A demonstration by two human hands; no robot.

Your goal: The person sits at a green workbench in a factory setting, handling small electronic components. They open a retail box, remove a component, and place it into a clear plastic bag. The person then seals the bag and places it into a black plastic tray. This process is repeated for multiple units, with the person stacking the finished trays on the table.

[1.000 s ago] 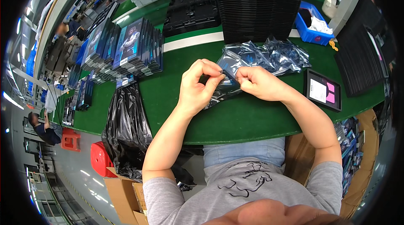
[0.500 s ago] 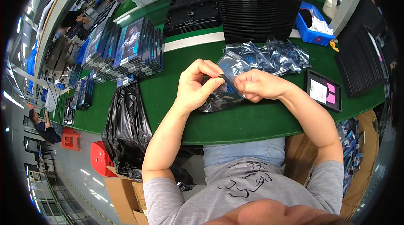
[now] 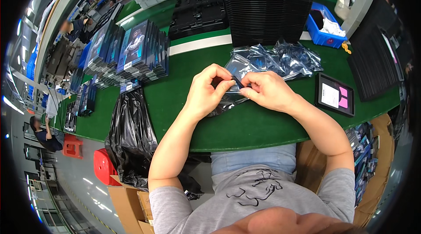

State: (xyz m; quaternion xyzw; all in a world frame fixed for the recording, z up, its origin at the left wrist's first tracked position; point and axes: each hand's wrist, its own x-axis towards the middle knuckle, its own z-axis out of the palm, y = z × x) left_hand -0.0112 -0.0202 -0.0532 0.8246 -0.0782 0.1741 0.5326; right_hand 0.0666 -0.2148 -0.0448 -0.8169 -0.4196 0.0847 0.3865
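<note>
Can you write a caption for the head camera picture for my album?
Left hand and right hand pinch a shiny plastic bag over a green table, with stacked black trays behind.

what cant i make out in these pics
Head view: full shape of the dark piece, covered by the fingers of the left hand and right hand
Head view: right side of the red stool, behind the black plastic bag
Head view: whether the person at far left holds anything, too small and blurred
</note>
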